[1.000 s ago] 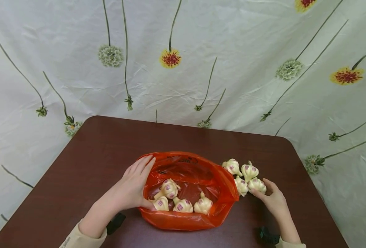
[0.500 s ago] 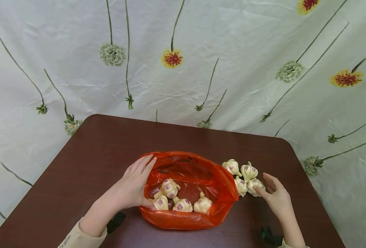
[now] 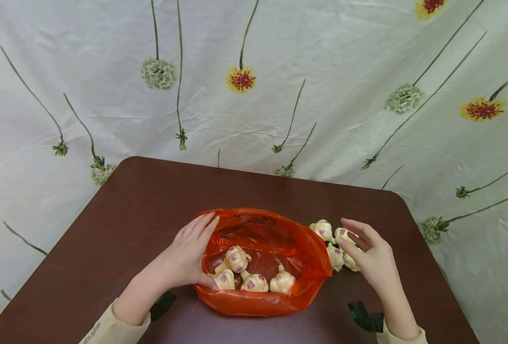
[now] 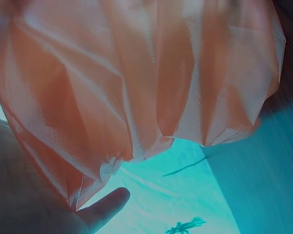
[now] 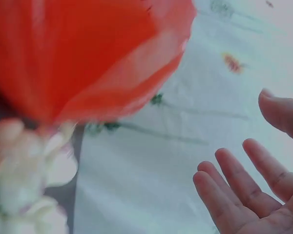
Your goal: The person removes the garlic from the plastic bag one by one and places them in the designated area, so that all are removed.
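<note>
A red plastic bag [image 3: 264, 306] lies with its mouth wide, several garlic bulbs [image 3: 254, 283] inside it. My left hand [image 3: 182, 260] rests on the bag's left side, fingers straight along the rim and thumb at the near edge. Outside the bag in the left wrist view, one fingertip [image 4: 117, 197] sticks out past the plastic [image 4: 141, 83]. On the right, my right hand [image 3: 374, 253] hovers over a small cluster of garlic bulbs [image 3: 322, 231], thumb and fingers apart, partly hiding them. Its spread fingers [image 5: 234, 180] hold nothing in the right wrist view.
Everything lies on a dark brown table [image 3: 167, 186] with rounded far corners. Behind it hangs a pale cloth [image 3: 219, 110] printed with flowers. Dark devices [image 3: 363, 317] sit at both wrists.
My right hand has lifted off the near right garlic bulb and moved up and left over the cluster. The left hand stays at the bag's rim.
</note>
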Demonstrator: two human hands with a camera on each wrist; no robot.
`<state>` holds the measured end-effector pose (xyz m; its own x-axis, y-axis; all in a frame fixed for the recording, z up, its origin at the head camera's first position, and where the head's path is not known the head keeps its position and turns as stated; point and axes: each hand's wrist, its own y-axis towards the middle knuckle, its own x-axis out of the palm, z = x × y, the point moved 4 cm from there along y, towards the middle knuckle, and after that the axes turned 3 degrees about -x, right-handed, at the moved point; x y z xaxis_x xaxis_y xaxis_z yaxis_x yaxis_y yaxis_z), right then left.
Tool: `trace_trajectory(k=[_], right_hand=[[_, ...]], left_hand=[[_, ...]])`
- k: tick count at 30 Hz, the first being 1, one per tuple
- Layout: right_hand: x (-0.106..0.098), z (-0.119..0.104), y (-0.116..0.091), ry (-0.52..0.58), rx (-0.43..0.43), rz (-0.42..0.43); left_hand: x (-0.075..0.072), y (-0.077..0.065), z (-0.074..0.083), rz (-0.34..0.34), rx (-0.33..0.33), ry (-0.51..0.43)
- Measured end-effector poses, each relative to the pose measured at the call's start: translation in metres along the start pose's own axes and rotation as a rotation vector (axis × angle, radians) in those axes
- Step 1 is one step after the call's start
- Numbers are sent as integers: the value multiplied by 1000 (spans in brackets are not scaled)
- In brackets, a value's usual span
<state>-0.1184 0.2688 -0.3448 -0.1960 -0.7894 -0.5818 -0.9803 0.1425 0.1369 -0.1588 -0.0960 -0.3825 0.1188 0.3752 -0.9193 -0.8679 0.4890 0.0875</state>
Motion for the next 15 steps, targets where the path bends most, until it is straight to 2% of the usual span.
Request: trace_trajectory(k=[6,15], right_hand=[[16,-27,8,35,-163,-16],[44,-50,16,115,-254,-123]], left_hand=[[-1,0,1,-3,-7,-7],[-1,-1,0,-3,-4,-12]])
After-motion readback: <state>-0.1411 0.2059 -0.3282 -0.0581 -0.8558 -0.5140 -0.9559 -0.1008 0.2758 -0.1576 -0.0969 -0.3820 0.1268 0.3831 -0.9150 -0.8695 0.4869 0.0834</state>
